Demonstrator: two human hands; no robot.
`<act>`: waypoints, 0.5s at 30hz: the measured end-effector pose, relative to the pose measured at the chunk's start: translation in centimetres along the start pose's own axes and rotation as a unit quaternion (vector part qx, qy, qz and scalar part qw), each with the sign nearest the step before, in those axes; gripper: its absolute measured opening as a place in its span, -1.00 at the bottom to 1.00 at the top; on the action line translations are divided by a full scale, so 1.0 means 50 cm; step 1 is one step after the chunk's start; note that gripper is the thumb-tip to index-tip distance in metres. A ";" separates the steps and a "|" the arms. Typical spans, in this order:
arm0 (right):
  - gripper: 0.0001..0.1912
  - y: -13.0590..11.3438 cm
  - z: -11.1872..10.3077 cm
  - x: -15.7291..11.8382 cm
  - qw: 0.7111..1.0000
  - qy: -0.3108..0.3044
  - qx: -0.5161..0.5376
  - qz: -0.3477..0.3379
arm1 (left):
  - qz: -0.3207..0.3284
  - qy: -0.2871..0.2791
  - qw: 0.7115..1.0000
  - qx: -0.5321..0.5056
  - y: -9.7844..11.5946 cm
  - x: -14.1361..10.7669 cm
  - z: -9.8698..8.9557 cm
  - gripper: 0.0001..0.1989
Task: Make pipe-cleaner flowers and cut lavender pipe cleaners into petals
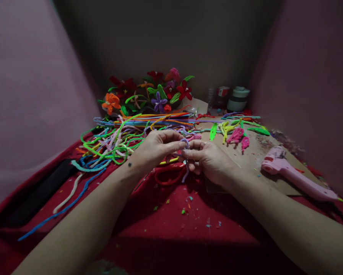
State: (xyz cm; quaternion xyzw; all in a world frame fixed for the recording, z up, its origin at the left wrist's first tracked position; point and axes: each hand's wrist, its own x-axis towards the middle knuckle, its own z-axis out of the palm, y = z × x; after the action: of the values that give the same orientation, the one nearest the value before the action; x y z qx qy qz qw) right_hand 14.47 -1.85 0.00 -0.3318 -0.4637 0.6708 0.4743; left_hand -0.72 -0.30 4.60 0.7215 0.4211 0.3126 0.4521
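Note:
A light purple pipe cleaner [185, 176] is pinched between the fingertips of both hands, its loop on top and its tail hanging down. My left hand [160, 147] grips it from the left, thumb and forefinger together. From the right, my right hand [202, 153] pinches the same piece, fingers curled. Just below the hands lies a pair of scissors with red handles [168, 181], partly hidden by them. Behind and to the left spreads a pile of colourful pipe cleaners [114, 143].
Pipe cleaner flowers [158, 101] stand at the back. On the right, a pink glue gun [296, 173] rests on cardboard [246, 152] near pink petals [236, 135]. A lidded jar [238, 100] stands behind. A black strip-like object [42, 193] lies left on the red cloth [160, 217].

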 end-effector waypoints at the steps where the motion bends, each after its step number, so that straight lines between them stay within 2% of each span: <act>1: -0.85 0.000 0.001 0.000 1.000 0.019 -0.009 -0.004 | 0.006 0.004 1.000 -0.001 -0.003 0.001 -0.002 -0.83; 5: -0.90 0.003 0.003 0.001 0.997 0.060 -0.041 0.010 | 0.010 0.011 1.000 -0.005 -0.014 0.006 -0.004 -0.78; 8: -0.90 0.003 0.004 0.000 0.997 0.056 -0.054 0.025 | 0.014 0.007 1.000 -0.001 -0.015 0.007 0.000 -0.79; 13: -0.93 -0.006 0.011 -0.006 0.996 0.048 -0.057 0.042 | 0.023 0.049 0.998 0.037 -0.002 0.003 0.006 -0.88; 15: -0.92 -0.011 0.015 -0.009 0.996 0.050 -0.060 0.041 | 0.032 0.046 0.997 0.043 0.004 0.001 0.005 -0.90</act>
State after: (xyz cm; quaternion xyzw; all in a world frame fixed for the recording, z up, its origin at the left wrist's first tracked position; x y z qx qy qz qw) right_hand 14.15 -2.42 0.78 -0.4118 -0.4647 0.6432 0.4480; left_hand -0.41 -0.40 4.69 0.7384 0.4314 0.3410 0.3904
